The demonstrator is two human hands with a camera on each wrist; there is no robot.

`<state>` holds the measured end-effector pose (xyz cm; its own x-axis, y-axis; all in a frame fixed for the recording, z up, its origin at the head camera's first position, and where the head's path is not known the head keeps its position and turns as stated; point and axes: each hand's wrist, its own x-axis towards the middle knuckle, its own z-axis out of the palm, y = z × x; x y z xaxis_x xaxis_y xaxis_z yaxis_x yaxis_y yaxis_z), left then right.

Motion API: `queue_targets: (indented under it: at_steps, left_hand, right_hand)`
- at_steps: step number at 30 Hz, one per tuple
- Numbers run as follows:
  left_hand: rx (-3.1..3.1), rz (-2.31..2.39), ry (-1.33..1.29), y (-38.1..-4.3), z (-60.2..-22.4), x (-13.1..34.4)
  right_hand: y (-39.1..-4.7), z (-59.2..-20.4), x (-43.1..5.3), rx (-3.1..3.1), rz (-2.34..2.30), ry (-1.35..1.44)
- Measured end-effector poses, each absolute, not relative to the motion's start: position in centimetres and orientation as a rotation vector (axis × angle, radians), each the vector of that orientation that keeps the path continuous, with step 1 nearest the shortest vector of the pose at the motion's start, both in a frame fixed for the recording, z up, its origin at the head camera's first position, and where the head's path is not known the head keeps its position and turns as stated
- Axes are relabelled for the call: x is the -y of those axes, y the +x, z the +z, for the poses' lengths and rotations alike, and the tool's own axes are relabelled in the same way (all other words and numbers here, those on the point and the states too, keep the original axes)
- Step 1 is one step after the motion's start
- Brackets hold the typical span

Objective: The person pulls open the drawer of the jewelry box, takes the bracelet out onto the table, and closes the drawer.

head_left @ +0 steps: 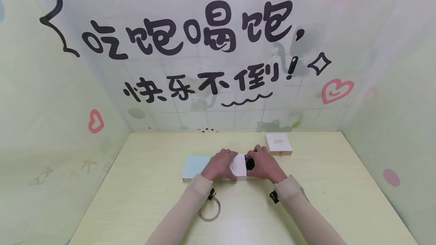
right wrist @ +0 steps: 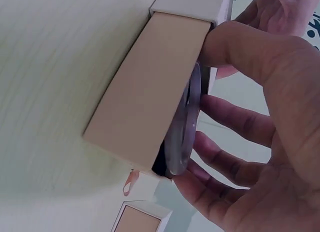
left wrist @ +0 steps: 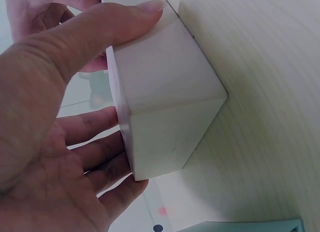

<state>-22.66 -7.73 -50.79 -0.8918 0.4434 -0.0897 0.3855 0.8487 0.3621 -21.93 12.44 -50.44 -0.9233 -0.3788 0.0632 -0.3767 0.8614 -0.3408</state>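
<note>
My left hand (head_left: 223, 165) grips the white sleeve (head_left: 240, 165) of a small drawer box, thumb on one side and fingers along the other. From the sleeve's right end sticks out a tan-sided drawer (right wrist: 145, 87) with a dark inside. My right hand (head_left: 266, 163) holds this drawer, its thumb by the sleeve's mouth and its fingers along the far wall. A pale lilac bangle (right wrist: 182, 124) sits tilted in the drawer, part of it above the rim, close against the right fingers. A small ribbon tab (right wrist: 131, 183) hangs from the drawer's end.
Left of the hands lies a light blue box (head_left: 195, 167). Another white box (head_left: 278, 143) stands at the back right, near the printed back wall. A greyish ring (head_left: 210, 220), like a bangle, shows on the table below my left wrist.
</note>
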Motion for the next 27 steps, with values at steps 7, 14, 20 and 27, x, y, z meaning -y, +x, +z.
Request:
queue_targets:
  at_steps: [7,14,20,27]
  left_hand:
    - [-2.859,0.494,0.649,-22.6,-50.8,7.6]
    - [-2.859,0.508,0.636,-22.6,-50.7,7.7]
    - [-2.862,0.524,0.642,-22.6,-50.7,7.7]
    - [-2.857,0.512,0.623,-22.6,-50.7,7.7]
  right_hand:
    - [-21.2,-50.6,-13.0,-3.066,-0.690,-0.606]
    - [-20.4,-50.7,-13.6,-3.071,-0.841,-0.618]
    - [-18.9,-50.5,-13.7,-3.001,-1.000,-0.663]
    - [-16.8,-50.7,-13.4,-2.949,-1.025,-0.768]
